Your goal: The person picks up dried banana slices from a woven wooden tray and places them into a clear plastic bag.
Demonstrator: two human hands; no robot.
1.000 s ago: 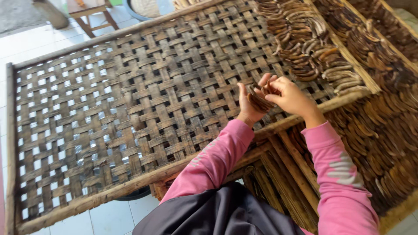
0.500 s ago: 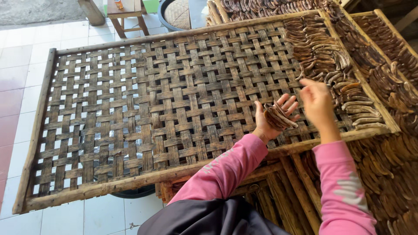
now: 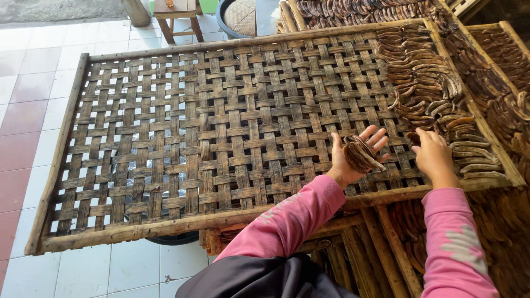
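A large woven bamboo tray (image 3: 193, 138) in a wooden frame lies in front of me. Several brown dried banana slices (image 3: 425, 83) are laid in rows over its right end. My left hand (image 3: 353, 157) is palm up over the tray's right part and holds a small stack of the same brown slices (image 3: 361, 154). My right hand (image 3: 433, 154) hovers just to the right, fingers bent down at a slice at the edge of the rows; whether it grips one I cannot tell. Both arms wear pink sleeves.
More trays full of dried slices (image 3: 497, 66) stand to the right, behind and under this one. A small wooden stool (image 3: 176, 14) and a dark round basin (image 3: 240, 16) sit on the tiled floor (image 3: 33, 83) at the back.
My view has shifted so the tray sits more to the right. My hands have drawn apart: the left opened flat with the stack, the right moved rightward to the rows.
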